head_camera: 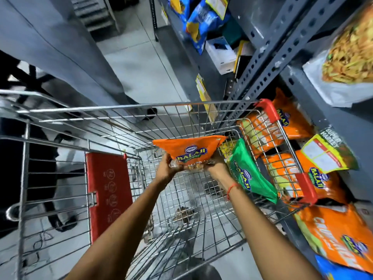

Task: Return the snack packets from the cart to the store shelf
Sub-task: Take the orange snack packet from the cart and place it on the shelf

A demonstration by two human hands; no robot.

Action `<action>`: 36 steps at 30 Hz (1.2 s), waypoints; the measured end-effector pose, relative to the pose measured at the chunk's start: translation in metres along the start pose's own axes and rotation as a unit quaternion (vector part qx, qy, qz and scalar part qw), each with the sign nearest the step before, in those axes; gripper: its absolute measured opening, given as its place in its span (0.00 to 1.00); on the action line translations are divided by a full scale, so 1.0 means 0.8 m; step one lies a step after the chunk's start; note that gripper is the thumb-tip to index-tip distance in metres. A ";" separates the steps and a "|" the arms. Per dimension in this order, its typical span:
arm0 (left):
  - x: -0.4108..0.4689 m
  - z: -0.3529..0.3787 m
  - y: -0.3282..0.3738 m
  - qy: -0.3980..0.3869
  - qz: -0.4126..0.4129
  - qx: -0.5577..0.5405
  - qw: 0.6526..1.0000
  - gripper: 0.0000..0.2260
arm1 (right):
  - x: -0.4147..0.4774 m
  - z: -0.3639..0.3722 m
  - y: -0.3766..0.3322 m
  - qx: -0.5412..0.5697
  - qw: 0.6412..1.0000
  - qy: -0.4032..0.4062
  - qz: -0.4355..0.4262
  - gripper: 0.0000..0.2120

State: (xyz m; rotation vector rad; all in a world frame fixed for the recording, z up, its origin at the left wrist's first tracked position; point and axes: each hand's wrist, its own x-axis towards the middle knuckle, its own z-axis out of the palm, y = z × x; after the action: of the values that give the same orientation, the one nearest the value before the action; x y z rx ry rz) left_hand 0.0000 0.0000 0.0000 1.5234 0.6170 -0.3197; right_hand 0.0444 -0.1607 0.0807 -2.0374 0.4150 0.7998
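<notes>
An orange Balaji snack packet (189, 151) is held up inside the wire cart (129, 112), above its floor. My left hand (167, 168) grips its lower left edge and my right hand (216, 166) grips its lower right edge. A green Balaji packet (248, 174) leans against the cart's right wall, just right of my right wrist. A yellow packet (226, 147) shows partly behind the orange one. The grey metal store shelf (282, 47) rises on the right, with several orange packets (339, 235) on its low level.
The cart's red child-seat flap (109, 193) stands at its left end. Blue packets (199, 19) and a white box (222, 55) sit on farther shelves. A clear bag of yellow sticks (349, 59) lies on an upper shelf. A dark office chair (30, 81) stands at left.
</notes>
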 end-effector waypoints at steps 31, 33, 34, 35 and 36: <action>-0.187 0.249 0.302 -0.270 0.303 0.031 0.913 0.15 | -0.250 -0.310 0.056 0.260 0.856 0.344 -0.285 0.22; -0.189 0.283 0.310 -0.310 0.301 0.048 0.901 0.14 | -0.250 -0.328 0.074 0.263 0.845 0.373 -0.278 0.19; -0.188 0.300 0.314 -0.330 0.300 0.057 0.893 0.13 | -0.251 -0.337 0.082 0.264 0.840 0.388 -0.272 0.18; -0.185 0.316 0.318 -0.345 0.300 0.067 0.887 0.13 | -0.250 -0.346 0.090 0.268 0.833 0.404 -0.265 0.18; -0.180 0.333 0.321 -0.356 0.300 0.076 0.882 0.13 | -0.249 -0.355 0.097 0.270 0.827 0.421 -0.256 0.18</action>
State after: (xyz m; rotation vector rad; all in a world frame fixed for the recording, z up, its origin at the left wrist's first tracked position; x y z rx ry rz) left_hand 0.0735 -0.2757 0.2763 1.5230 -0.4733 -0.4174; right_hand -0.0373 -0.4419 0.2820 -1.7130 0.4657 -0.5506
